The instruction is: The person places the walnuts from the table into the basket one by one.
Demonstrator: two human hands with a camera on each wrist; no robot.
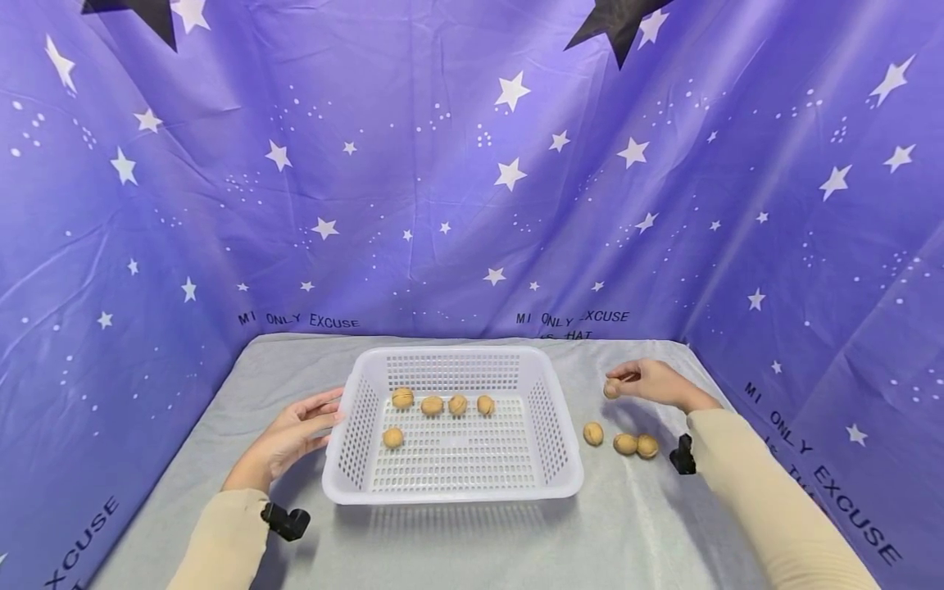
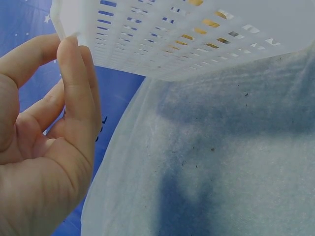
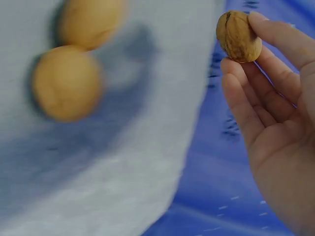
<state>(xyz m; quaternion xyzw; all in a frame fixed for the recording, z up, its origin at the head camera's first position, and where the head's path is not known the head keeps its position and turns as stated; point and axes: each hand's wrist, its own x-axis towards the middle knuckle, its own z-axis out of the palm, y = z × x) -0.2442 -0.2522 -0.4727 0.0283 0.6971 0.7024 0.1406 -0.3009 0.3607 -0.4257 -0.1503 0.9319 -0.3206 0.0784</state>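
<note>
A white plastic basket [image 1: 453,496] with slotted walls stands on the table, several walnuts [image 1: 432,406] inside it. My left hand [image 1: 298,430] is at its left side; the left wrist view shows thumb and fingers [image 2: 74,78] pinching the basket's rim [image 2: 71,22]. To the right of the basket, my right hand [image 1: 656,383] holds one walnut [image 3: 239,36] between thumb and fingertips, raised over the table. Below that hand lie three more walnuts, a single one [image 1: 593,433] nearer the basket and two side by side [image 1: 636,445].
A grey cloth [image 1: 457,549] covers the table. Purple curtains [image 1: 413,180] with white stars hang close behind it and on both sides. Each sleeved wrist carries a small black camera mount, one on the left [image 1: 285,521] and one on the right [image 1: 683,456].
</note>
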